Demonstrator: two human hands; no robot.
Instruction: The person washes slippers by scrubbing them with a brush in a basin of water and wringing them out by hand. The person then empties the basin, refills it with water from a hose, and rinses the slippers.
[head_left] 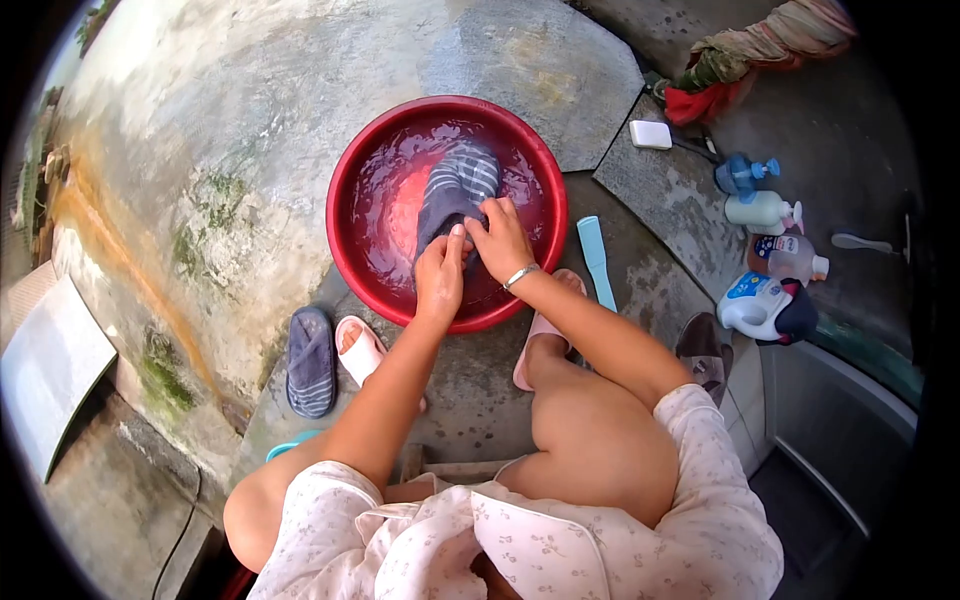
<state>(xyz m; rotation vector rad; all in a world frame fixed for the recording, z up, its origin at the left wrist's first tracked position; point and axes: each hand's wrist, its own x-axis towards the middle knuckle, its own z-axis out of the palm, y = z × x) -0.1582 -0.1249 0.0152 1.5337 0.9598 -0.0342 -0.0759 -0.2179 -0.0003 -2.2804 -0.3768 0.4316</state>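
A red basin (345,262) holds water, with a grey-blue striped slipper (462,172) in it. My left hand (440,278) grips the near end of the slipper, thumb and fingers pressed together. Beside it, my right hand (502,243), with a silver bracelet at the wrist, has its fingers closed on the slipper's edge. Something pinkish-red shows in the water left of the slipper. A matching slipper (311,362) lies on the ground outside the basin, at the lower left.
Right of the basin lies a light-blue brush (596,262). A white soap bar (651,135), a blue pump bottle (745,175), a detergent bottle (755,306) and dark shoes (704,355) are further right. Twisted cloth (755,55) hangs at upper right. My pink-sandalled feet flank the basin's near side.
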